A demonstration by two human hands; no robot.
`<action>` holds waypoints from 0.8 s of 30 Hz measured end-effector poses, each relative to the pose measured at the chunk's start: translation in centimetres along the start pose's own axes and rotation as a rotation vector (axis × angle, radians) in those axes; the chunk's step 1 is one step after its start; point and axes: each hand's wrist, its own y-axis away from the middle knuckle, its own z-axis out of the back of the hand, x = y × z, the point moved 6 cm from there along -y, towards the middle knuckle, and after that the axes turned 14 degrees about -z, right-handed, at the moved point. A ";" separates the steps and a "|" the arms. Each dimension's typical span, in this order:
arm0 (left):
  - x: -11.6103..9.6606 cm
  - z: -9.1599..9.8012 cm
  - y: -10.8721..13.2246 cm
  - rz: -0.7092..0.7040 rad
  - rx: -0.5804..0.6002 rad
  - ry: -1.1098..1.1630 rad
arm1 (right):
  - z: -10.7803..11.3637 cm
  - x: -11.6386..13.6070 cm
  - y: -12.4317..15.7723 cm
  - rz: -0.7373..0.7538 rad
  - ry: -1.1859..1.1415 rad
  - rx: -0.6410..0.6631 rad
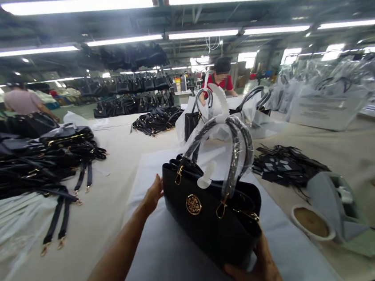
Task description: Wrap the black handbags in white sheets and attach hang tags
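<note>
A black handbag with a gold round emblem and plastic-wrapped handles stands on a white sheet in front of me. My left hand presses flat against the bag's far left end, fingers stretched out. My right hand grips the bag's near right bottom corner, fingers curled under it. The handles arch upright above the bag with white foam wrapping at the top.
Black straps lie piled at the left. A pile of black tags, a tape roll and a grey tape dispenser sit at the right. More bagged handbags stand behind. A person in red works beyond them; another stands far left.
</note>
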 end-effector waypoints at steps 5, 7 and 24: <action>1.1 -2.4 0.2 -0.017 0.002 0.129 | 1.2 0.8 -0.7 -0.038 -0.023 0.023; 0.5 -2.3 0.4 -0.035 -0.047 0.112 | 1.4 1.7 -1.5 -0.051 -0.036 0.055; 1.0 -0.5 9.1 -0.011 -0.475 0.041 | -0.8 4.8 -15.3 -0.186 -0.276 0.533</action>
